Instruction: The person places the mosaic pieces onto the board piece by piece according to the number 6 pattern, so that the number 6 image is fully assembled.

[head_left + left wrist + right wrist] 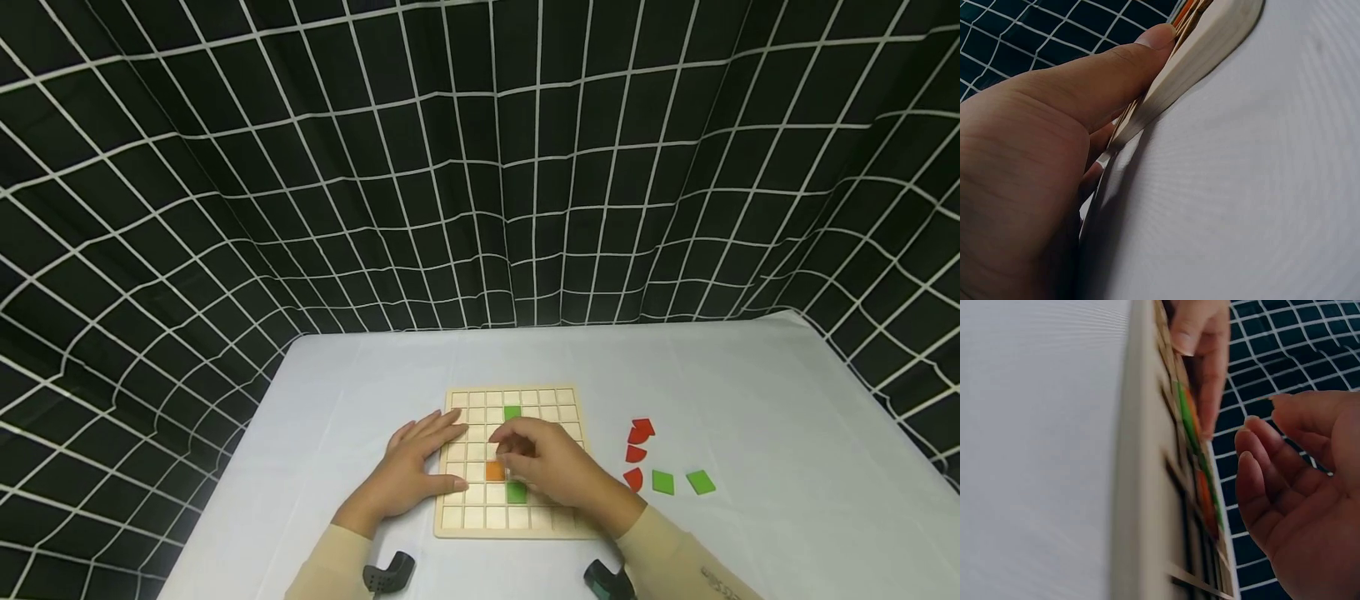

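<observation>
A pale wooden board (453,521) with a grid of square cells lies on the white table. Along its left edge rests my left hand (416,467), its fingers spread and the thumb on the rim. Over the middle of the board hovers my right hand (551,467), its fingers loosely bent and a gap showing between thumb and index finger; I see nothing clearly held. Just left of its thumb sits an orange square tile (495,472) in a cell. One green tile (517,492) lies below it, another green tile (512,412) beyond the hand. An orange-red tile (1207,500) shows in the right wrist view.
Right of the board lie several red pieces (636,454), some with a rounded side, and two loose green squares (663,482). Black devices (390,573) sit by both wrists. A black curtain with a white grid (480,167) stands behind the white table (337,375).
</observation>
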A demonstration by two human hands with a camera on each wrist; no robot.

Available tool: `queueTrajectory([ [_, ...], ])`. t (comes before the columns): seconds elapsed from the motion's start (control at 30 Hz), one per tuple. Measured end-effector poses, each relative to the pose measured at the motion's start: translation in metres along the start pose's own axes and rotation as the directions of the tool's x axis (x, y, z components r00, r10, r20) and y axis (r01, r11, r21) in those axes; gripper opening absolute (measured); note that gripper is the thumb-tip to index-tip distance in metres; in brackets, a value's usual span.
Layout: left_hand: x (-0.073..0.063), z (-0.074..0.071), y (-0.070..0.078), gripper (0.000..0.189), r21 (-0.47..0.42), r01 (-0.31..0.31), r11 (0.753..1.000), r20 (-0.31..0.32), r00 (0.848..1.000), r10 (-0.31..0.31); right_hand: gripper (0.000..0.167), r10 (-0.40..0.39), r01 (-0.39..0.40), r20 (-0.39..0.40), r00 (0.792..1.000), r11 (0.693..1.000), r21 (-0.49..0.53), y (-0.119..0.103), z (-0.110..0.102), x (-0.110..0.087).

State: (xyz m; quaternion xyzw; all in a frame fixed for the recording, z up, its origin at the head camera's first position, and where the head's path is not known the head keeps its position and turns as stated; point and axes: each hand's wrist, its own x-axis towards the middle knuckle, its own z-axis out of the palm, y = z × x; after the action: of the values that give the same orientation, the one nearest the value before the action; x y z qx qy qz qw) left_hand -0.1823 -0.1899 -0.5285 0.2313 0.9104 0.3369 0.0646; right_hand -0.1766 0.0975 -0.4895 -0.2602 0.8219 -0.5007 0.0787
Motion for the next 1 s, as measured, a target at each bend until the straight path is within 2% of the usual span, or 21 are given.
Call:
queueTrajectory([
  [0.2,0.002,0.0,0.0,0.088,0.003,-0.001,1.0,0.005,1.0,0.001,0.017,0.035,-0.031,-0.055,0.998,0.997,0.074,-0.005,-0.017,-0.003],
  [0.5,0.001,0.001,-0.001,0.088,-0.014,0.008,1.0,0.005,1.0,-0.008,0.02,0.053,-0.037,-0.132,0.99,0.992,0.123,-0.008,-0.042,-0.006],
  [0.73,0.0,0.002,-0.001,0.089,-0.01,0.013,1.0,0.003,1.0,-0.013,0.021,0.055,-0.029,-0.231,0.971,0.993,0.116,-0.009,-0.067,-0.011],
  [1.0,-0.001,0.001,0.0,0.088,-0.009,0.007,1.0,0.001,1.0,-0.007,0.022,0.082,-0.055,-0.289,0.954,0.993,0.1,-0.01,-0.089,-0.016],
])
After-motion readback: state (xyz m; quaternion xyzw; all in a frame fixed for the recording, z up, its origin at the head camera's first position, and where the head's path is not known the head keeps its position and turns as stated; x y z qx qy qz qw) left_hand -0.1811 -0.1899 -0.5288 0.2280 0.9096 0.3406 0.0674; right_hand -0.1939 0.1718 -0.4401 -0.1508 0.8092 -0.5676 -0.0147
